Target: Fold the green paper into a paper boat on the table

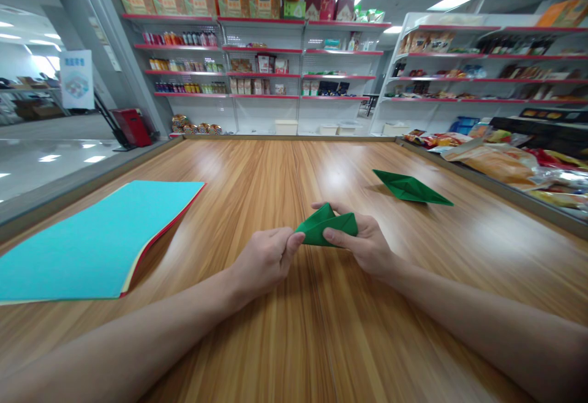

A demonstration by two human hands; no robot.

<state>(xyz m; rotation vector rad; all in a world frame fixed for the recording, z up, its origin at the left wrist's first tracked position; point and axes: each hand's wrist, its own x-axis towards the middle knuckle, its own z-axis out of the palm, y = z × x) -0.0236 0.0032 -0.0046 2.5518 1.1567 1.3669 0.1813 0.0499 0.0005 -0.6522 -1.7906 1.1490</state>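
Observation:
A small folded green paper (316, 229) with pointed flaps is held between both hands, above the middle of the table. My left hand (269, 253) pinches its left corner between thumb and curled fingers. On its right side, my right hand (365, 241) grips it, thumb pressed on the near face and fingers behind, partly hidden by the paper. A green folded paper boat (411, 188) rests farther back on the right, apart from both hands. To the left lies a stack of coloured paper (105, 237), turquoise on top with cream and red edges showing beneath.
The wood-grain table (257, 182) has a raised dark rim (294, 138). Past the right rim, packaged snacks (500, 164) are piled up. Shelves (261, 49) with boxes and bottles stand behind the table. A red box (131, 127) and a sign (76, 79) stand at the left.

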